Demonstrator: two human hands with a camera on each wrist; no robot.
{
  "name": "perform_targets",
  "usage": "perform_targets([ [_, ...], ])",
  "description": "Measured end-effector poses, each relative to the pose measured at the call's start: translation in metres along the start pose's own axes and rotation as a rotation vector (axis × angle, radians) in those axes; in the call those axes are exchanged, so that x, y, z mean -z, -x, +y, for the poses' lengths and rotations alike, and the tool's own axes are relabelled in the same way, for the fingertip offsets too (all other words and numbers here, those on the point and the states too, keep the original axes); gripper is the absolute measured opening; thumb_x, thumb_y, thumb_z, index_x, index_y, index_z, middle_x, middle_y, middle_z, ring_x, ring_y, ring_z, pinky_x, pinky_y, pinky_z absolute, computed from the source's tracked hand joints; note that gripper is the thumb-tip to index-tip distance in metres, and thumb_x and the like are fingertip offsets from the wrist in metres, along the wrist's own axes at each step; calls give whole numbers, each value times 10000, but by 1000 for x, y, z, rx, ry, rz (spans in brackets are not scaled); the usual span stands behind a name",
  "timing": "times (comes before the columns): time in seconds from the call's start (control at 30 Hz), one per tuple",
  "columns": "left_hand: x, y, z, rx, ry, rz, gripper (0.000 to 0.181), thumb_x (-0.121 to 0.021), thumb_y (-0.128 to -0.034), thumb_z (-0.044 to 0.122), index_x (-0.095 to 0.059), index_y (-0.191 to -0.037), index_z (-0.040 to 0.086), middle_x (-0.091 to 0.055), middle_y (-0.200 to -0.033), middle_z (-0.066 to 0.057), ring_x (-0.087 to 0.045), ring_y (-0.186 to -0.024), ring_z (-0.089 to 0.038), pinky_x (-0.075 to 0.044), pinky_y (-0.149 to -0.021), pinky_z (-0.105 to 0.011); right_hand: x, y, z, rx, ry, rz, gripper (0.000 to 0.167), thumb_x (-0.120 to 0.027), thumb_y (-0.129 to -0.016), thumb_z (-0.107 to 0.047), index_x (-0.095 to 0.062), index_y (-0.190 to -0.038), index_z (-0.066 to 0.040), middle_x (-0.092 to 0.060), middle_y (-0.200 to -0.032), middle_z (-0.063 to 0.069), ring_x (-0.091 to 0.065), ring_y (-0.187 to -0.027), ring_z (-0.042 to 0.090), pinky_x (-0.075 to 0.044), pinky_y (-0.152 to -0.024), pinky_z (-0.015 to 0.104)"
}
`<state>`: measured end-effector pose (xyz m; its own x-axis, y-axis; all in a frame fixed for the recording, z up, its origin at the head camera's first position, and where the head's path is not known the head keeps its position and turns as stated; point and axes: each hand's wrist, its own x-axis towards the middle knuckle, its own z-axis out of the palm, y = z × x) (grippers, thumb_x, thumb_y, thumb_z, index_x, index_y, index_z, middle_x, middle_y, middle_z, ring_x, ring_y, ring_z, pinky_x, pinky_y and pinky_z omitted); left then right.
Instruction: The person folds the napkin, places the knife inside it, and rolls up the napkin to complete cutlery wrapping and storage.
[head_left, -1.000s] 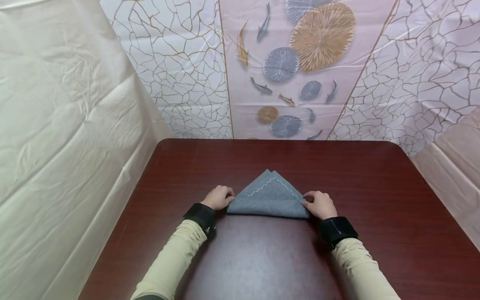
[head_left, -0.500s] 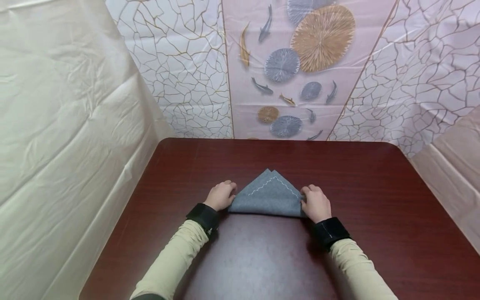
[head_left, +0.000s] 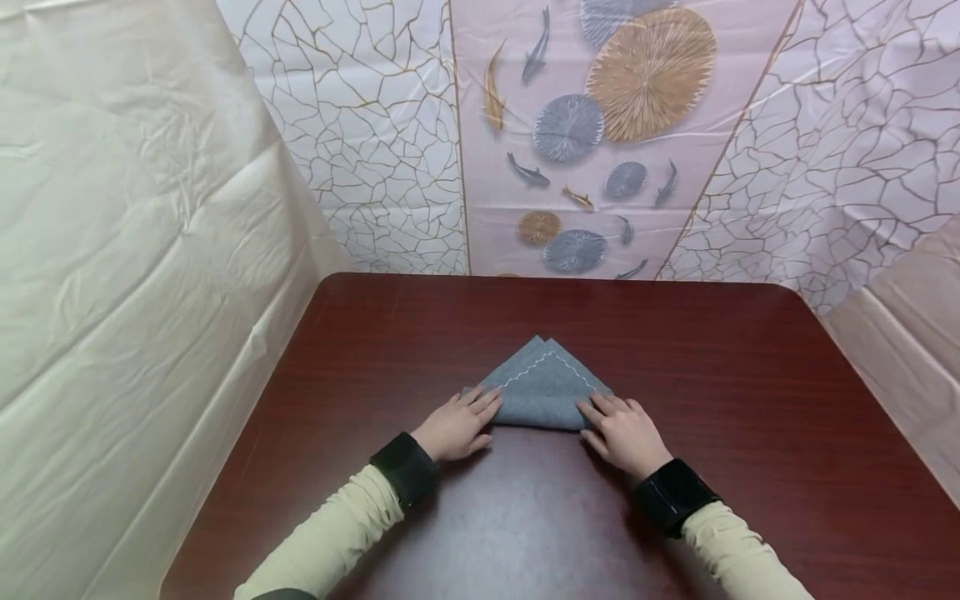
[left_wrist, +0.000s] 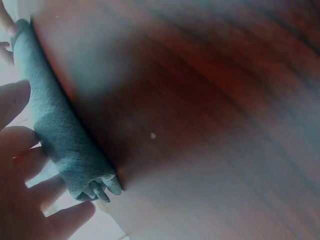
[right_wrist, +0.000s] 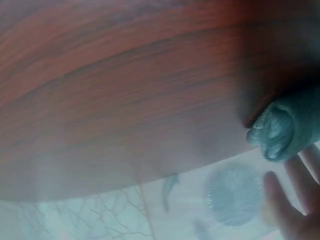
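A grey-blue cloth (head_left: 543, 404) with a white wavy stitched line lies on the table, folded to a triangle, its near edge rolled into a thick band. My left hand (head_left: 455, 427) rests with extended fingers on the left end of that band. On its right end lie the spread fingers of my right hand (head_left: 624, 433). From the left wrist, the rolled cloth (left_wrist: 65, 120) runs past my left fingers (left_wrist: 32, 160), its layers showing at the end. The right wrist view shows the other coiled end of the cloth (right_wrist: 280, 130) above my right fingers (right_wrist: 282, 200).
The dark red wooden table (head_left: 390, 333) has rounded far corners. Behind it hangs a patterned curtain (head_left: 585, 150) with fish and round motifs. A cream sheet (head_left: 150, 250) hangs along the left side, and another sheet (head_left: 915, 333) on the right.
Both hands have moved from the cloth's side corners onto its near rolled edge, nearer the middle, and their fingers have straightened. The cloth itself has hardly shifted.
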<state>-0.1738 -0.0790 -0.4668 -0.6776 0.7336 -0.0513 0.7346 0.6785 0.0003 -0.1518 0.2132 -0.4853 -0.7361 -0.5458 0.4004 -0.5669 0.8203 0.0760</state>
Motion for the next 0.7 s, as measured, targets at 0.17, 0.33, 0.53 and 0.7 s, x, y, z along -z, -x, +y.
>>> perform_targets([
  [0.17,0,-3,2,54,-22,-69,619,-531,-911,344,-293,-1424,92,-277,-1466,-62,-264,-1328,-262,-283,-997,-510,0,4,-6,-21,59,-87,569,-732,-723,-293,-578,-1195,-14,-568,-1167,203,-539,-1059,335,-429,-775,485],
  [0.33,0,-6,1,36,-41,-37,563,-547,-905,210,-329,-1408,84,-322,-1444,-64,-303,-1310,-261,-309,-974,-524,-4,4,-7,-31,77,-77,539,-725,-720,-234,-580,-1186,-5,-579,-1148,200,-542,-1057,329,-431,-770,475],
  [0.53,-6,-7,-5,5,-43,-3,594,-560,-833,-11,-373,-1388,89,-362,-1422,-64,-349,-1284,-263,-345,-958,-498,-7,5,-4,-8,65,-61,453,-650,-753,-119,-582,-1184,2,-585,-1139,206,-558,-1039,334,-438,-754,468],
  [0.7,-10,-10,-10,-43,-78,104,576,-628,-771,-34,-471,-1316,68,-493,-1300,-99,-483,-1165,-244,-389,-934,-421,-7,7,-2,22,71,-70,513,-647,-691,-10,-572,-1198,-3,-584,-1142,204,-564,-1032,331,-435,-736,458],
])
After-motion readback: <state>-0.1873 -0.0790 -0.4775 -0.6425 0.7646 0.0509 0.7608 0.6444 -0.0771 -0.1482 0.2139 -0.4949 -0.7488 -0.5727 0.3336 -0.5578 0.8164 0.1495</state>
